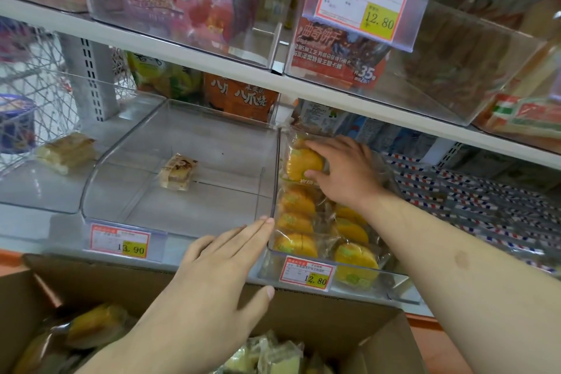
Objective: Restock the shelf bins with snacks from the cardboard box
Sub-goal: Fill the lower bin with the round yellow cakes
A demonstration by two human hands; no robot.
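White shop shelves (182,45) carry clear plastic bins with price tags on their fronts; a wire basket (33,85) stands at far left. The middle bin (127,161) holds one wrapped pastry (178,171), and another pastry (67,152) lies in the bin to its left. The right bin (349,278) is packed with yellow cakes (296,244) in clear wrappers. Below the shelf edge sits the open box (318,310), with more wrapped snacks (94,325) inside. The left hand (218,276) reaches up over the box, fingers straight and together, their tips touching the divider wall between the middle and right bins, holding nothing. The right arm stretches into the right bin, and the right hand (346,170) pinches a cake packet (303,162) at the back between thumb and fingers.
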